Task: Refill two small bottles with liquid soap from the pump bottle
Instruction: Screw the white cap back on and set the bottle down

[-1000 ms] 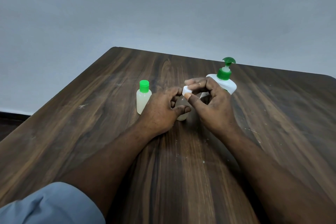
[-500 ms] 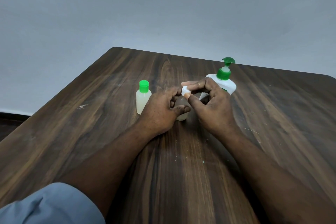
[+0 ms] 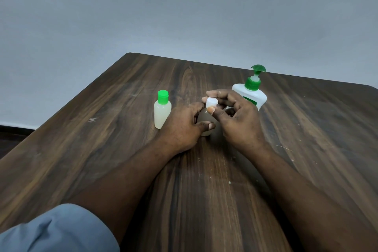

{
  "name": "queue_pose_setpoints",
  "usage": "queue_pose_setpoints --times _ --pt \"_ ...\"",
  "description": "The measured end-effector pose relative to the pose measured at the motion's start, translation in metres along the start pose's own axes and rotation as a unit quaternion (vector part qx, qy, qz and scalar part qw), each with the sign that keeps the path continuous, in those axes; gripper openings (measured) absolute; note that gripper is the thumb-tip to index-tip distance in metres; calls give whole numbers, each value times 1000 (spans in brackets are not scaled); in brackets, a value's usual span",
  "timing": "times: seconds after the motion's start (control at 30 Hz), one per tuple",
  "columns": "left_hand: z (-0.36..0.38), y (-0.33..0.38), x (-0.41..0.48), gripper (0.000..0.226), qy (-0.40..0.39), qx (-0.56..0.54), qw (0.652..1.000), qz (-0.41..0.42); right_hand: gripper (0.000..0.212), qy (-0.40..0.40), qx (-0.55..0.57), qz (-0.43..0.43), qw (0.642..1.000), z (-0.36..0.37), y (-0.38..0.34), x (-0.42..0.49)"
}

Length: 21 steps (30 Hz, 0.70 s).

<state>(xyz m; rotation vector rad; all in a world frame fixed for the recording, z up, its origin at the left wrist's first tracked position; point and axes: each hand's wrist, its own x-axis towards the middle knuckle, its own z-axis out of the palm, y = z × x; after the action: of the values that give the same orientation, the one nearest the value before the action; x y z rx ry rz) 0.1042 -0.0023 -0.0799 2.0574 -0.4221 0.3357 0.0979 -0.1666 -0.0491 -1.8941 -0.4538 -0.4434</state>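
Single view, head-worn, wide-angle. Looks forward and down across table (image 3: 122,149) toward grey wall (image 3: 184,16). Hands sit near, mid-frame; forearms run in from the bottom edge.

Two bare forearms enter from the lower edge of the frame. Left hand (image 3: 182,129) and right hand (image 3: 239,122) carry no gloves, rings or watch. A grey-blue sleeve (image 3: 59,231), creased and pushed up above the elbow, fills the lower left corner. The right arm shows no sleeve in frame. Fingernails are short and unpainted.
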Motion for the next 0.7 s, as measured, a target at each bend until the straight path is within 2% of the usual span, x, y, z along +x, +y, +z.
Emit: queue_pose_setpoints --times 0.1,0.3,0.5,0.7 --pt "0 4 0 34 12 19 1000 10 30 22 36 25 999 1 -1 1" --pt "0 5 0 31 15 20 1000 12 27 61 22 39 997 10 -2 0" --pt "-2 0 3 31 -7 19 1000 9 30 -2 39 10 999 4 -2 0" --pt "0 7 0 40 20 68 998 2 27 36 61 20 997 11 -3 -1"
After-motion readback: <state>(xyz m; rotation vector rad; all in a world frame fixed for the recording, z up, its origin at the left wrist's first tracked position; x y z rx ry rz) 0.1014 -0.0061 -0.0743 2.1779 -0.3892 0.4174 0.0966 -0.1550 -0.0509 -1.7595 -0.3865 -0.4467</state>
